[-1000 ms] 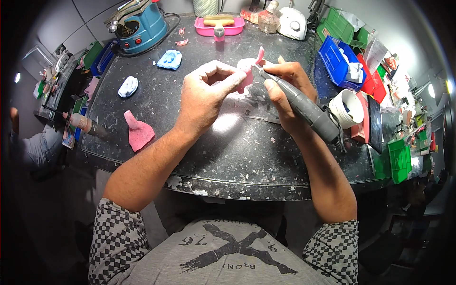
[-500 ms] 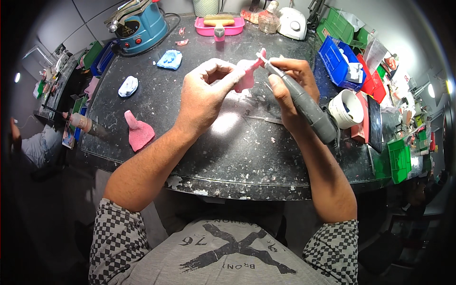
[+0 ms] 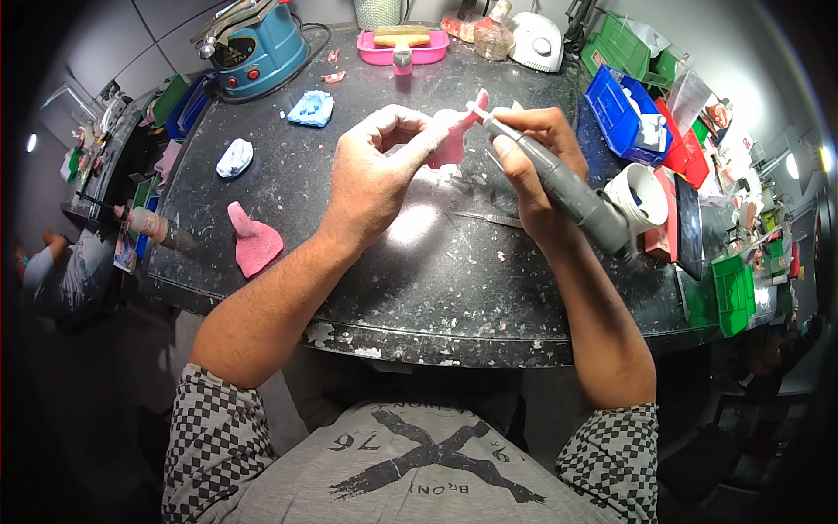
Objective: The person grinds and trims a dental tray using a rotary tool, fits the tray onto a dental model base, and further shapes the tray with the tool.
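Observation:
My left hand (image 3: 380, 166) pinches a pink moulded piece with an upright stem (image 3: 449, 140) above the worktop. My right hand (image 3: 546, 175) grips a grey rotary handpiece (image 3: 567, 188), its tip at the pink stem, touching or very close. A thin metal tool (image 3: 489, 218) lies on the dark, speckled worktop (image 3: 419, 297) under my hands. A second pink piece with a handle (image 3: 255, 249) lies left of my left forearm. A white lump (image 3: 236, 159) and a light blue piece with impressions (image 3: 310, 109) lie beyond it.
Blue machine (image 3: 257, 57), pink tray with brush (image 3: 377, 54) and white device (image 3: 537, 48) line the back. Right are blue bin (image 3: 611, 113), red bin (image 3: 685, 166), white tub (image 3: 637, 196), green bin (image 3: 733, 297). Bottle (image 3: 148, 225) stands left; another person (image 3: 65, 271) is at far left.
The handpiece and my right hand have shifted up and slightly right, its body swinging rightward. The pink piece has tilted slightly. The person at far left has moved.

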